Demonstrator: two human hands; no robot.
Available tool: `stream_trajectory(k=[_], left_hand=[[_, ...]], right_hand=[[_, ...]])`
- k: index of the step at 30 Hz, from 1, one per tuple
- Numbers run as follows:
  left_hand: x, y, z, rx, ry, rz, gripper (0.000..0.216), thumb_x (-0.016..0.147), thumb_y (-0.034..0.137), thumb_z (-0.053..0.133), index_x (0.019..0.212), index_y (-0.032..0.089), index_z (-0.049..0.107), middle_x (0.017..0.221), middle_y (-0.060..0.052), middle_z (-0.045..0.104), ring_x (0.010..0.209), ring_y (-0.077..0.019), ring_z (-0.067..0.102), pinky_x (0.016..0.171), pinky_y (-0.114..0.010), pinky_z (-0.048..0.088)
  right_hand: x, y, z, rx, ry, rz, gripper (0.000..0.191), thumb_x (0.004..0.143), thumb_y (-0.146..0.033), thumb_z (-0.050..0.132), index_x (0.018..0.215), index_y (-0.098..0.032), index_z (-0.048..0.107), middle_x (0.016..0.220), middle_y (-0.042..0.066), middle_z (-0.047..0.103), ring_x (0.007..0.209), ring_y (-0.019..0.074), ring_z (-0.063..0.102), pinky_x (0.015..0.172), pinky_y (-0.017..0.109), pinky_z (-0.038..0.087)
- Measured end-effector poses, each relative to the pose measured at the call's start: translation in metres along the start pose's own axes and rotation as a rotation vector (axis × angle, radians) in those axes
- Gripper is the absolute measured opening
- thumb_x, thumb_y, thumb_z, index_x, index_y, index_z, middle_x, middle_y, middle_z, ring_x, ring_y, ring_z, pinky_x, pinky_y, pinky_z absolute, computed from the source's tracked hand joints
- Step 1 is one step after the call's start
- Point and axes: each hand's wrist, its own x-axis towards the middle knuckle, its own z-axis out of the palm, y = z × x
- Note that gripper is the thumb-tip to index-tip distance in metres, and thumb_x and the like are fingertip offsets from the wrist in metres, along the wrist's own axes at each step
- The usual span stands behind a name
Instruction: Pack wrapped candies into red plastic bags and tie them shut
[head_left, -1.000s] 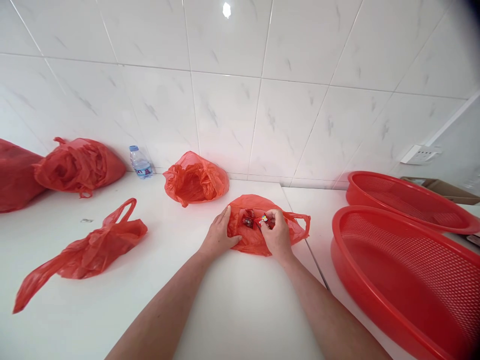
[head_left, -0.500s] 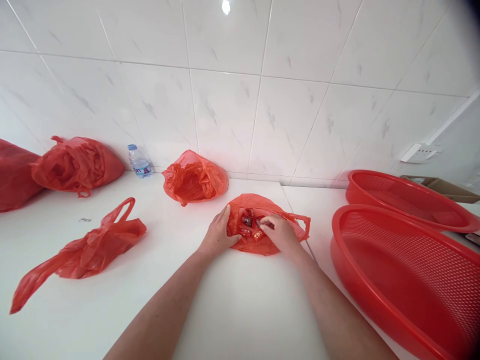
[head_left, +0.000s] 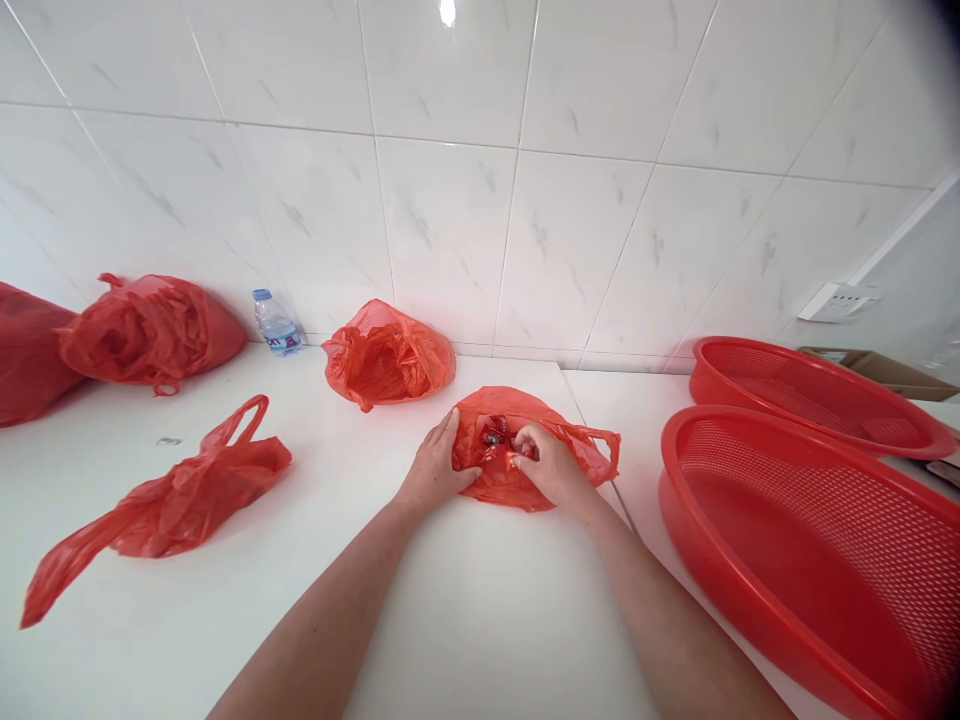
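Note:
A red plastic bag [head_left: 504,398] lies opened out on the white table, its handle loop at the right. Inside it are several small shiny red and dark wrapped candies [head_left: 493,438]. My left hand [head_left: 436,468] grips the bag's left edge, thumb and fingers apart along the rim. Over the bag's mouth, my right hand [head_left: 551,463] has its fingers curled in a pinch among the candies. A red wrapped candy seems to be at its fingertips, mostly hidden by the fingers.
Behind the bag stands another opened red bag [head_left: 390,355]. A knotted red bag [head_left: 187,500] lies at left, with full red bags [head_left: 154,330] and a water bottle [head_left: 277,325] along the tiled wall. Two large red plastic baskets [head_left: 750,560] stand at right.
My right hand's fingers have curled more and shifted slightly within the bag. A candy with yellow lettering, visible before, is now mostly covered. My left hand stays on the rim.

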Motion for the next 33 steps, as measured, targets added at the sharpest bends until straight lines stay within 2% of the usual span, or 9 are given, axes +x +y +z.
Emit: stream_trajectory(k=[5,8,11,15,20,22,26,29,33], left_hand=[[0.001,0.001,-0.001,0.008,-0.008,-0.001,0.100,0.066,0.034,0.068,0.147,0.018,0.012,0.149,-0.011,0.028,0.135,-0.0304,0.028,0.108,-0.044,0.030],[0.001,0.000,-0.001,0.010,-0.007,-0.006,0.099,0.066,0.035,0.068,0.147,0.018,0.013,0.149,-0.011,0.028,0.135,-0.0302,0.027,0.109,-0.044,0.029],[0.001,0.000,-0.001,0.010,-0.006,-0.002,0.099,0.066,0.035,0.068,0.147,0.018,0.013,0.149,-0.011,0.028,0.135,-0.0301,0.028,0.109,-0.043,0.029],[0.000,-0.001,0.000,0.004,0.000,0.003,0.099,0.066,0.035,0.068,0.147,0.019,0.013,0.149,-0.010,0.028,0.135,-0.0301,0.027,0.109,-0.044,0.029],[0.000,-0.001,0.001,0.011,-0.010,-0.006,0.099,0.066,0.034,0.068,0.147,0.019,0.013,0.149,-0.011,0.028,0.135,-0.0296,0.028,0.109,-0.043,0.029],[0.000,-0.001,0.000,0.009,-0.014,-0.013,0.098,0.066,0.033,0.068,0.147,0.018,0.013,0.149,-0.012,0.027,0.136,-0.0297,0.027,0.109,-0.043,0.029],[0.001,0.002,-0.001,0.010,-0.021,-0.008,0.097,0.066,0.032,0.067,0.146,0.018,0.014,0.149,-0.013,0.028,0.135,-0.0302,0.028,0.108,-0.043,0.030],[0.001,0.002,-0.001,0.020,-0.024,-0.006,0.097,0.066,0.033,0.067,0.146,0.018,0.013,0.149,-0.012,0.028,0.135,-0.0298,0.028,0.107,-0.043,0.031],[0.000,0.001,0.000,0.023,-0.015,-0.002,0.098,0.066,0.035,0.068,0.146,0.019,0.013,0.149,-0.012,0.028,0.135,-0.0293,0.028,0.108,-0.044,0.030]], right_hand=[[0.006,0.001,-0.004,0.193,0.252,-0.012,0.010,0.076,-0.031,0.053,0.076,-0.023,0.046,0.073,-0.003,0.053,0.066,0.0139,0.050,0.062,0.028,0.041],[0.007,0.003,-0.004,0.236,0.327,0.014,0.013,0.076,-0.033,0.054,0.073,-0.022,0.048,0.072,-0.002,0.054,0.066,0.0144,0.051,0.063,0.028,0.043],[0.007,0.006,-0.001,0.184,0.305,0.018,0.012,0.078,-0.033,0.055,0.077,-0.022,0.053,0.079,0.000,0.059,0.071,0.0161,0.055,0.066,0.030,0.045],[0.010,0.009,0.009,0.005,0.271,-0.082,0.010,0.081,-0.027,0.051,0.083,-0.022,0.059,0.092,0.003,0.062,0.085,0.0182,0.057,0.077,0.033,0.045],[0.022,0.005,0.034,-0.292,0.193,-0.185,0.025,0.081,-0.025,0.053,0.105,-0.022,0.061,0.106,0.007,0.061,0.102,0.0227,0.053,0.088,0.039,0.040],[0.025,0.003,0.043,-0.368,0.184,-0.177,0.022,0.081,-0.026,0.056,0.101,-0.022,0.063,0.103,0.008,0.061,0.100,0.0246,0.053,0.087,0.040,0.040],[0.024,0.001,0.049,-0.375,0.180,-0.169,0.005,0.077,-0.025,0.060,0.079,-0.021,0.063,0.086,0.006,0.061,0.088,0.0228,0.053,0.080,0.038,0.041],[0.021,-0.003,0.041,-0.311,0.271,-0.190,0.004,0.076,-0.023,0.061,0.079,-0.021,0.060,0.085,0.004,0.060,0.087,0.0209,0.052,0.081,0.036,0.041],[0.018,-0.009,0.024,-0.140,0.514,-0.198,0.006,0.080,-0.026,0.056,0.083,-0.021,0.055,0.088,0.005,0.059,0.088,0.0211,0.052,0.081,0.035,0.042]])
